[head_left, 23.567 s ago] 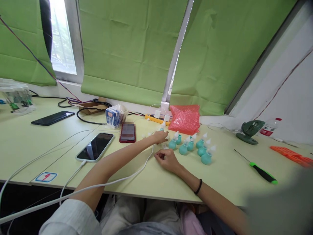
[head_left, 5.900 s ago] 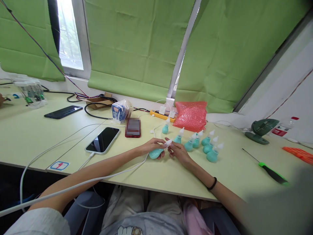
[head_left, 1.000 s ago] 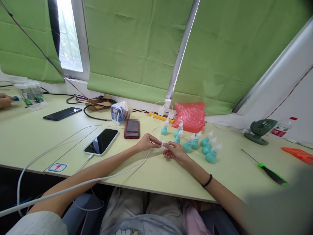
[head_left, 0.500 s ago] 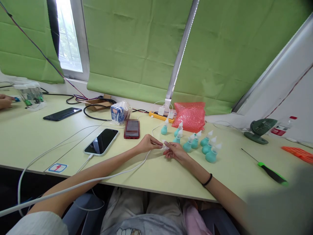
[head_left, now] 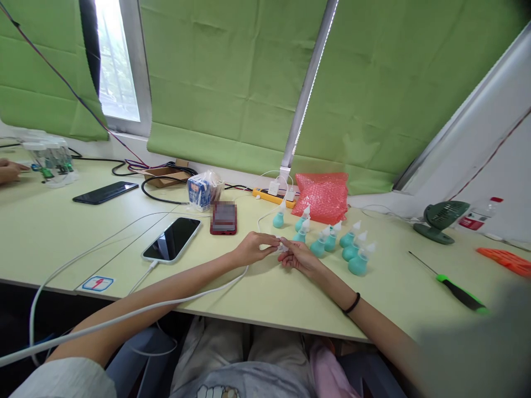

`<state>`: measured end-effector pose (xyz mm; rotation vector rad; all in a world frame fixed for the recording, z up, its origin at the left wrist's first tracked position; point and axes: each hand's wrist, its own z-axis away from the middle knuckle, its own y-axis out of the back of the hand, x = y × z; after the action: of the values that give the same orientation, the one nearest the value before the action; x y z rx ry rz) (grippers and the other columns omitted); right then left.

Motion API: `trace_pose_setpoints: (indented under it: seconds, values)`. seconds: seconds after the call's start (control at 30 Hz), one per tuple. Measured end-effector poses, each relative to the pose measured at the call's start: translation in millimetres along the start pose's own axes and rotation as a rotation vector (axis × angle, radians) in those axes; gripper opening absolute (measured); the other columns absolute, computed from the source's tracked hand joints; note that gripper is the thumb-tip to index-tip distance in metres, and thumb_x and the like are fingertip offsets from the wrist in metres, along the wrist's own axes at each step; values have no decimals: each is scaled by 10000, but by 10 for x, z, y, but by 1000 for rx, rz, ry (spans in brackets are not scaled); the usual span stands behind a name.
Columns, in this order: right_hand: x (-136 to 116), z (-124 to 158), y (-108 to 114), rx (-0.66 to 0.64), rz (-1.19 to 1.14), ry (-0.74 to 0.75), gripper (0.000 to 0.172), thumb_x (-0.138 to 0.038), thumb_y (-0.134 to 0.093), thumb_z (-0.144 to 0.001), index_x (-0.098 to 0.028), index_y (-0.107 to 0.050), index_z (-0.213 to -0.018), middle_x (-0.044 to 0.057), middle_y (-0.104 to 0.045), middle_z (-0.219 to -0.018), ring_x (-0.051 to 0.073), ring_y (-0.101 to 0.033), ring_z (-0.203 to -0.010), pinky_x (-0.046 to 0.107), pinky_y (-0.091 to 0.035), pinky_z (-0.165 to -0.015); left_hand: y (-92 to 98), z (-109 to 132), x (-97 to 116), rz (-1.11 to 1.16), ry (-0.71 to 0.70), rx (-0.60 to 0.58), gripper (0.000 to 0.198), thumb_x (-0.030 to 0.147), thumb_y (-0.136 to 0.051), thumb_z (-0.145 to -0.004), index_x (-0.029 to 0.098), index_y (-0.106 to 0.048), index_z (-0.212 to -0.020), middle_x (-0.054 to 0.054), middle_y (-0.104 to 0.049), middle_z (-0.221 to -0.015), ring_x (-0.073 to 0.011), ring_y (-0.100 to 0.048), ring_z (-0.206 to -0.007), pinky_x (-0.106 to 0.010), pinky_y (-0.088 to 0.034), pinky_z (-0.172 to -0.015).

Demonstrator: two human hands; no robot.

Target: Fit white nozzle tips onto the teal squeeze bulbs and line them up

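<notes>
Hands meet low over the table (head_left: 249, 298): left hand (head_left: 250, 250) and right hand (head_left: 301, 257) both pinch a small clear nozzle (head_left: 282, 245) between fingertips. Just behind stand teal squeeze bulbs (head_left: 357, 264); farther back lies pink bubble wrap (head_left: 323, 196).

Daylight pours through the window (head_left: 118, 66) and glows through the green blinds (head_left: 232, 83). Edges bend wide. A grey blur sits bottom right.
</notes>
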<state>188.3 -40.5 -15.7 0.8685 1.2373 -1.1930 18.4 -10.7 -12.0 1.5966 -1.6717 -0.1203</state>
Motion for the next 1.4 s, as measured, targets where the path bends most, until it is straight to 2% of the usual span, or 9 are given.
trace_pose_setpoints:
  seconds: [0.1, 0.23, 0.63, 0.73, 0.93, 1.0, 1.07, 1.2, 1.4]
  values:
    - [5, -9, 14, -26, -2, -2, 273, -393, -502, -731, -123, -505, -767, 38, -614, -524, 78, -542, -391, 143, -432, -386, -7, 18, 8, -160, -78, -39, 234, 248, -439, -763, 145, -609, -886, -84, -617, -918, -150, -566, -860, -232, -427, -765]
    - [16, -24, 32, -41, 1, 5, 267, -387, -494, -738, -122, -506, -766, 38, -612, -527, 78, -542, -396, 146, -433, -393, -3, 25, 34, -300, -95, -77, 249, 262, -427, -770, 152, -576, -936, -84, -616, -906, -156, -569, -833, -236, -423, -740]
    - [11, -18, 14, -26, 47, -9, 234, -370, -477, -751, -136, -473, -769, 32, -598, -495, 74, -520, -369, 147, -412, -375, -8, 1, -8, -281, -159, -79, 227, 194, -398, -780, 140, -598, -873, -79, -621, -859, -139, -556, -818, -231, -420, -730]
    - [4, -17, 17, -26, 53, -10, 225, -364, -471, -755, -139, -472, -764, 27, -595, -495, 74, -520, -370, 146, -406, -371, 12, -11, 32, -146, -42, -70, 226, 225, -435, -761, 145, -602, -891, -64, -625, -861, -132, -562, -784, -225, -431, -712]
    - [-10, -7, -2, -27, 54, -3, 222, -363, -475, -751, -142, -464, -768, 22, -594, -504, 73, -521, -376, 151, -404, -378, 19, -57, 9, 336, 401, -89, 309, 341, -520, -694, 95, -616, -856, -75, -636, -799, -137, -576, -680, -228, -481, -592]
    - [-5, -2, -16, -27, 54, 10, 225, -370, -480, -745, -147, -454, -754, 18, -592, -504, 75, -521, -375, 156, -403, -377, 0, -59, -25, 493, 498, -62, 345, 363, -555, -660, 82, -609, -853, -80, -633, -784, -132, -575, -644, -249, -493, -587]
    - [4, 2, -29, -32, 63, 34, 233, -381, -489, -735, -154, -439, -732, 18, -593, -507, 80, -526, -379, 161, -403, -377, -17, -54, -48, 574, 535, -41, 359, 374, -588, -626, 81, -608, -832, -77, -631, -756, -125, -573, -618, -263, -498, -598]
    - [26, 12, -48, -47, 113, 77, 268, -420, -506, -708, -166, -421, -724, 20, -601, -523, 94, -540, -394, 174, -403, -381, -22, -46, -54, 578, 566, -43, 355, 390, -627, -574, 82, -608, -748, -64, -623, -674, -116, -568, -571, -254, -495, -585]
    - [39, 19, -78, -52, 160, 133, 313, -469, -502, -686, -178, -402, -743, -1, -588, -515, 111, -546, -398, 197, -402, -387, 6, -46, -25, 694, 687, -205, 409, 412, -621, -580, 95, -555, -829, -55, -608, -613, -124, -566, -496, -260, -483, -494]
